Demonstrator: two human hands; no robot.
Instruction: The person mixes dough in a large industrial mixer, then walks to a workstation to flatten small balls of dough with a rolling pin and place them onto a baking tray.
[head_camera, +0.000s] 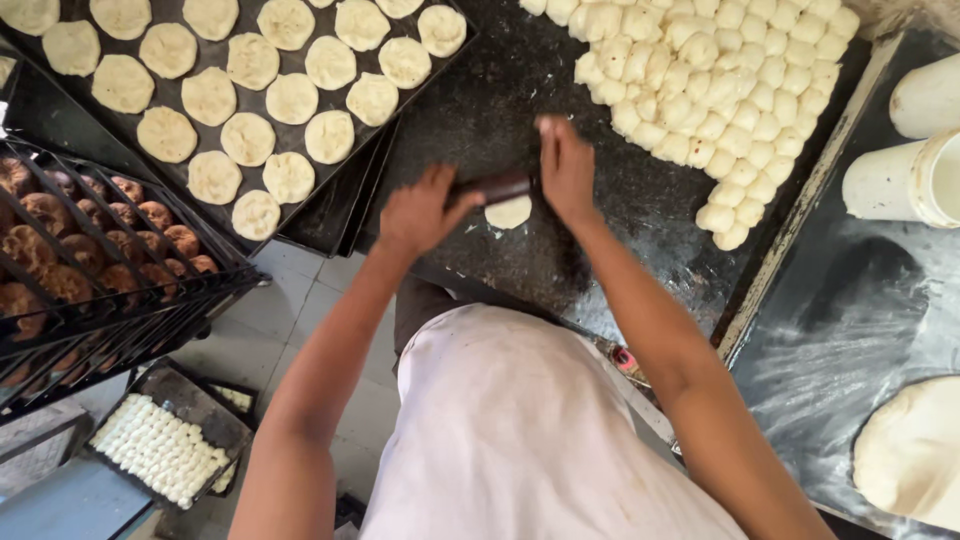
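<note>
Step in hand: the person appears to be rolling one piece of dough flat, both hands bearing on a short dark rolling pin (492, 187) laid across the dark worktop (500, 90)
Left hand: the left hand (420, 212) is curled over the pin's left end, fingers pressed together, knuckles up
Right hand: the right hand (566, 168) lies palm down on the pin's right end, fingers together and stretched away from the body
Dough piece: a small pale disc (509, 212) lies on the worktop just under and in front of the pin, between the two hands; its far edge is hidden by the pin
Next move, as a judgement: it likely calls for even pressure from both palms so the disc keeps a round outline and matches the flattened ones
Raw pieces: a heap of small dough balls (720, 80) lies at the worktop's far right, packed touching, smooth, plump and creamy white
Flattened rounds: the black tray (340, 205) to the left holds rows of thin floury discs (250, 60), matt, slightly uneven at the rims
Baked goods: brown, crackled rounds (60, 240) lie in a black wire rack
Surfaces: the worktop looks dusted with flour, hard and dull
Other things: two white cylindrical tubs (900, 180) and a large pale dough mass (915, 450) lie to the right
</note>
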